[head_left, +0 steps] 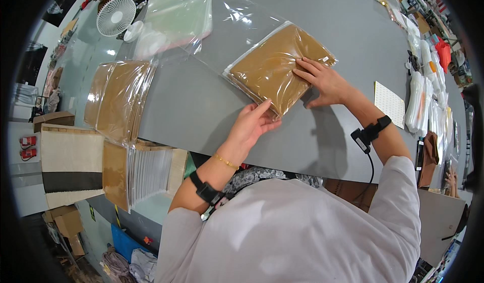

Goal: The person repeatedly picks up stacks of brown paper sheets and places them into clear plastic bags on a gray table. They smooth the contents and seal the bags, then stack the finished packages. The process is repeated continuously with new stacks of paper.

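A flat brown item in a clear plastic bag (276, 73) lies askew on the grey table in front of me. The bag's loose, transparent part spreads away to the upper left. My right hand (325, 82) rests on the right side of the package, fingers stretched out and thumb apart. At the near corner, my left hand (252, 125) has its thumb over the package's edge and its fingers curled just below it. What the brown item is cannot be made out through the glossy plastic.
Clear bags (176, 10) lie stacked at the far left. Bagged brown packages (121, 99) overhang the table's left edge, above a box (70, 157) and a row of upright packages (148, 174). White bundles (418, 101), a dotted sheet (389, 104) and a phone (419, 154) lie right. A fan (116, 16) stands beyond.
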`<action>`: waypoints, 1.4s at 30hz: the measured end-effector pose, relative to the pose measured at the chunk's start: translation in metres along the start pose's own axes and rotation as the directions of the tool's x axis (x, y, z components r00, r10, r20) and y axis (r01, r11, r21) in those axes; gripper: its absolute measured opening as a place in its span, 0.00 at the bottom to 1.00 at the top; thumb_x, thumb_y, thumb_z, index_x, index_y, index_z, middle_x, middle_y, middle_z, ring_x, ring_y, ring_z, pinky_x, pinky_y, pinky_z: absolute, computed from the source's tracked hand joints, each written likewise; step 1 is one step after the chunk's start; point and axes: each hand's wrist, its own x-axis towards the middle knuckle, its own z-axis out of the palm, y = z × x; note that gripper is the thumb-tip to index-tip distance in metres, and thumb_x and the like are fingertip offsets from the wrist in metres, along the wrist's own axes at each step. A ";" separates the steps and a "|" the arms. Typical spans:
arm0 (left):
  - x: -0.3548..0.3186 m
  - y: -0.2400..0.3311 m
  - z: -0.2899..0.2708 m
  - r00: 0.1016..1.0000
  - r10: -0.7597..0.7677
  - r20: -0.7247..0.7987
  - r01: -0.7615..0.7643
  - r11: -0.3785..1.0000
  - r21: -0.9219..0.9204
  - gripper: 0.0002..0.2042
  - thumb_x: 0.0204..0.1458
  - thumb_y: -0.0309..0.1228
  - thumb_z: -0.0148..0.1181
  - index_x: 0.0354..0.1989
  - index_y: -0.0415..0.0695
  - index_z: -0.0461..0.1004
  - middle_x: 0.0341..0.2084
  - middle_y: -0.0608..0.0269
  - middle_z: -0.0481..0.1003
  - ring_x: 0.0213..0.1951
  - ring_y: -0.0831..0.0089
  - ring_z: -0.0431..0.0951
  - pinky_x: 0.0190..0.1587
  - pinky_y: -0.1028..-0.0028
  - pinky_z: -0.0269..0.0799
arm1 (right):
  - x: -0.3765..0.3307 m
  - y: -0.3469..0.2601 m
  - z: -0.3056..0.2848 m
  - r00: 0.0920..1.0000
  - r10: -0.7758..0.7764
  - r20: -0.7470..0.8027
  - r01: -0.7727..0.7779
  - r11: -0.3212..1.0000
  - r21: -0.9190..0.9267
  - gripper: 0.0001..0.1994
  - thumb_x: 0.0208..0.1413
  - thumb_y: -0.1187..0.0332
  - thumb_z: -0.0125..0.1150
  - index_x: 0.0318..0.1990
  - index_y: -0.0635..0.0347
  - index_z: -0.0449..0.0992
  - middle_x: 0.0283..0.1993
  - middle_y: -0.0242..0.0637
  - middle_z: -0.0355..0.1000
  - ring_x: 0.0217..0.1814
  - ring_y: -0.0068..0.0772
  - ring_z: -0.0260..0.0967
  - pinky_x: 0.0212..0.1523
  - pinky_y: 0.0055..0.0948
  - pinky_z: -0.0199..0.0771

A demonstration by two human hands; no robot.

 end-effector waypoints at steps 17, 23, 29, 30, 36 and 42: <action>0.031 -0.064 0.036 0.734 0.185 0.653 -0.628 -0.180 0.757 0.27 0.63 0.46 0.59 0.65 0.42 0.68 0.59 0.45 0.73 0.60 0.49 0.72 0.64 0.57 0.66 | -0.071 -0.117 0.034 0.869 0.429 -0.245 -0.462 0.882 -0.095 0.33 0.46 0.75 0.66 0.65 0.65 0.69 0.60 0.53 0.74 0.58 0.48 0.77 0.50 0.38 0.81; 0.042 -0.058 0.052 0.773 0.233 0.590 -0.548 -0.223 0.806 0.41 0.57 0.50 0.65 0.70 0.33 0.58 0.65 0.38 0.65 0.65 0.46 0.66 0.67 0.56 0.63 | -0.003 -0.083 0.021 0.869 0.390 -0.304 -0.475 0.830 -0.293 0.30 0.45 0.73 0.65 0.60 0.70 0.71 0.52 0.51 0.73 0.52 0.49 0.77 0.46 0.34 0.83; 0.036 -0.044 0.044 0.807 0.246 0.536 -0.477 -0.263 0.839 0.48 0.55 0.53 0.66 0.72 0.29 0.52 0.66 0.34 0.62 0.69 0.44 0.62 0.68 0.57 0.63 | -0.003 -0.085 0.013 0.948 0.261 -0.182 -0.307 0.902 -0.304 0.27 0.48 0.72 0.63 0.60 0.69 0.71 0.50 0.51 0.73 0.52 0.48 0.76 0.45 0.33 0.83; 0.036 -0.042 0.043 0.771 0.259 0.581 -0.510 -0.294 0.808 0.48 0.55 0.54 0.65 0.72 0.29 0.52 0.66 0.35 0.62 0.69 0.45 0.62 0.68 0.57 0.63 | -0.009 -0.090 0.018 0.953 0.195 -0.232 -0.271 0.891 -0.365 0.28 0.48 0.72 0.62 0.60 0.69 0.71 0.50 0.50 0.73 0.53 0.47 0.76 0.45 0.32 0.82; 0.035 -0.046 0.037 0.639 0.355 0.682 -0.524 -0.448 0.724 0.47 0.54 0.55 0.65 0.70 0.27 0.56 0.72 0.37 0.53 0.73 0.43 0.52 0.75 0.51 0.47 | 0.013 -0.069 0.062 0.896 0.267 -0.354 -0.377 0.879 -0.293 0.31 0.51 0.73 0.62 0.65 0.69 0.67 0.60 0.56 0.71 0.56 0.51 0.77 0.48 0.36 0.83; 0.029 -0.047 0.032 0.699 0.275 0.660 -0.483 -0.499 0.719 0.44 0.54 0.54 0.64 0.66 0.24 0.61 0.69 0.33 0.59 0.74 0.42 0.53 0.76 0.51 0.45 | 0.068 -0.026 0.070 0.885 0.177 -0.431 -0.373 0.824 -0.427 0.25 0.57 0.69 0.57 0.64 0.65 0.70 0.60 0.60 0.72 0.58 0.61 0.75 0.57 0.46 0.79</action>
